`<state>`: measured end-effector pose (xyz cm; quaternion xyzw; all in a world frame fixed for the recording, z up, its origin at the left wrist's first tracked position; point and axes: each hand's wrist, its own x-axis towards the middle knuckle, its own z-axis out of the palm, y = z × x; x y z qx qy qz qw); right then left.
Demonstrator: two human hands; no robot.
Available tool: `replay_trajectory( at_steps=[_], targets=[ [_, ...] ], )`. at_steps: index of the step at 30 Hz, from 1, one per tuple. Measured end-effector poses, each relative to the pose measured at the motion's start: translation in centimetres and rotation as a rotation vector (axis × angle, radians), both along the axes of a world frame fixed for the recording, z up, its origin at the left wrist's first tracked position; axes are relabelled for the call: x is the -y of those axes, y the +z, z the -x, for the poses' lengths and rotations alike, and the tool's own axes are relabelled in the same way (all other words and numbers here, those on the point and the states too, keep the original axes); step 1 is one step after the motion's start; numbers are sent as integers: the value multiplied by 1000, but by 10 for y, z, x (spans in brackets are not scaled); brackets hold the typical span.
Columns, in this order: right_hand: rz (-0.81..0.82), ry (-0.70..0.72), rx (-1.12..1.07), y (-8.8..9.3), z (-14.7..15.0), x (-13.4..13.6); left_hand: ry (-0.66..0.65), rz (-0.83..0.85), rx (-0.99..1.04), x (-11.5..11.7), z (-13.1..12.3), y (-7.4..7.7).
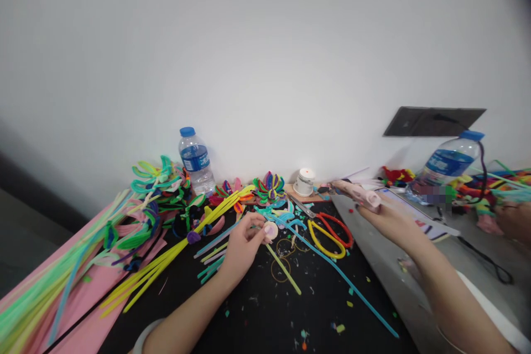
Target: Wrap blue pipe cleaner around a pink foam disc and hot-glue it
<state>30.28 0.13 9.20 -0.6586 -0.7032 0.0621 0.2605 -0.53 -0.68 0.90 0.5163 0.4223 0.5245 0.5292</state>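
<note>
My left hand [245, 243] rests on the black tabletop [265, 310] with its fingers curled in a pinch around the end of a light green pipe cleaner [284, 270] and a long blue one [344, 279] that runs toward the lower right. My right hand [373, 204] reaches out to the right, fingers stretched forward and holding nothing, just above the grey surface [385, 265] and near a phone or tablet [415, 213]. Two pairs of scissors, red-handled [338, 227] and yellow-handled [326, 243], lie between my hands.
Bundles of yellow and green pipe cleaners [166, 254] lie over pink sheets [83, 298] at the left. Finished pipe-cleaner flowers [269, 185], a water bottle [194, 160] and a white spool [306, 181] stand by the wall. A second bottle [446, 168] and another person's hand [514, 218] are at the right.
</note>
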Motion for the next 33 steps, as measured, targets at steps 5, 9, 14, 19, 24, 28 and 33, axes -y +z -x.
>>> replay_trajectory(
  at_steps=[5, 9, 14, 19, 24, 28, 33],
  targets=[
    [373, 284, -636, -19, 59, -7, 3, -12, -7, -1, 1, -1],
    [591, 421, -859, -49, 86, -6, 3, -25, -3, 0, 2, -1],
    [684, 396, -976, -66, 87, 1, -1, -27, 15, 0, 3, 1],
    [713, 380, -1003, -70, 85, 1, -4, -42, -14, 1, 3, 0],
    [723, 361, -1006, -69, 87, 2, -6, -47, -20, 1, 2, 2],
    [727, 364, -1005, -69, 87, 2, -9, -48, -25, 1, 1, 4],
    [720, 375, -998, -71, 87, 2, -11, -46, -28, 1, 1, 3]
  ],
)
